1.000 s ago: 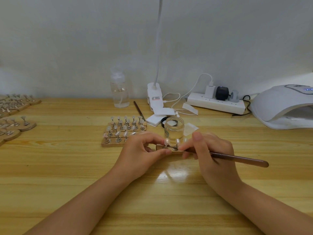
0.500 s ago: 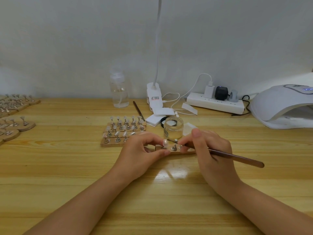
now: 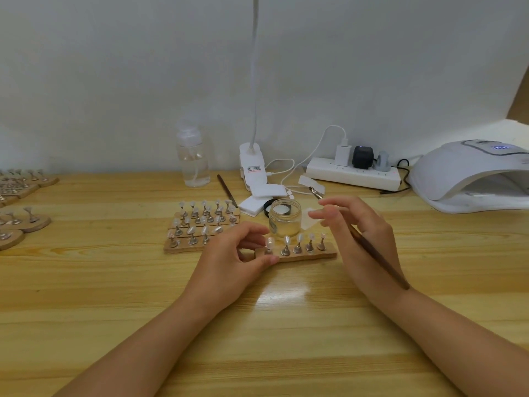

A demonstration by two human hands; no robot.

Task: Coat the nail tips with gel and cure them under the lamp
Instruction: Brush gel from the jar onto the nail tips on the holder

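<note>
Five nail tips (image 3: 297, 239) upright on small metal stands, in a row along a wooden strip (image 3: 303, 255) lying flat on the wooden table (image 3: 114, 282), just in front of the open glass jar of gel (image 3: 285, 222). Left end of the strip pinched between thumb and curled fingers of the left hand (image 3: 232, 262). Brush (image 3: 369, 247) gripped in the right hand (image 3: 363, 236), bristle end lifted above and behind the jar, handle slanting back toward the wrist, fingers partly extended. More strips of tips (image 3: 200, 224) just left of the jar. Curing lamp (image 3: 469, 176) at far right, display lit. Power strip (image 3: 352, 173), clear bottle (image 3: 193, 159) and clip lamp (image 3: 253, 167) along the wall.
</note>
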